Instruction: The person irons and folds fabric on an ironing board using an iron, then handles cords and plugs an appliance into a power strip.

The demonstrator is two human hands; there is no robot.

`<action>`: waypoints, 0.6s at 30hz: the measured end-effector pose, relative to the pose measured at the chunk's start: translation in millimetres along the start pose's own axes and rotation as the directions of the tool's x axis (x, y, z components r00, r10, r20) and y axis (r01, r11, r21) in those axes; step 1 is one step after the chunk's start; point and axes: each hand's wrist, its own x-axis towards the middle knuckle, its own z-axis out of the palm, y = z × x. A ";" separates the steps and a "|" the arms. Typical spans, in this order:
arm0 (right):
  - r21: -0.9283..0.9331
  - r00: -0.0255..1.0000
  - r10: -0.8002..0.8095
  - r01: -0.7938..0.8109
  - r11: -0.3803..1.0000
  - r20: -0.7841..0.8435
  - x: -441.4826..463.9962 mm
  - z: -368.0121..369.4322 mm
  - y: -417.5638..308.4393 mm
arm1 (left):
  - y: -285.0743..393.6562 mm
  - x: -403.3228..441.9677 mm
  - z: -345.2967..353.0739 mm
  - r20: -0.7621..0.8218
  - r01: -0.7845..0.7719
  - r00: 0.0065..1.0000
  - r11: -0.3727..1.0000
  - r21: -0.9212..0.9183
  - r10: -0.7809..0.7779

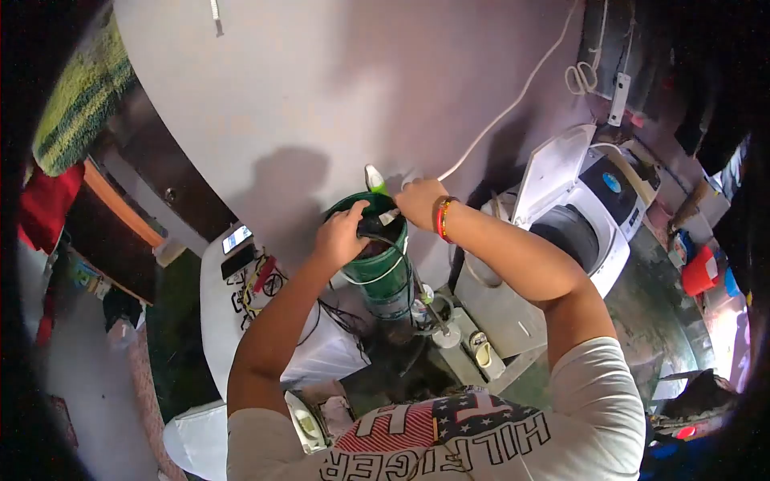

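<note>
Both of my hands are raised over a green bucket (383,276) near the wall. My left hand (341,234) is closed at the bucket's left rim, with a black cable (385,239) running out of its fingers and down the bucket's side. My right hand (420,205), wearing red and yellow bracelets, is closed around the end of a white cord (509,112) that hangs from the upper right. A small whitish piece (389,216) shows just below its fingers; its kind cannot be made out. Dark contents in the bucket are hard to see.
A white-and-green bottle (374,179) stands behind the bucket. At right is a washing machine (622,212) with its lid raised. A phone (237,239) and tangled cables lie on the white table (215,313) at left. A clog-like shoe (481,350) lies below.
</note>
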 end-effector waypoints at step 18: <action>-0.042 0.957 -0.173 0.168 0.985 -0.233 12.0 -10.5 64.6 | 7.8 5.1 4.3 0.109 -0.047 0.993 0.989 0.140 0.032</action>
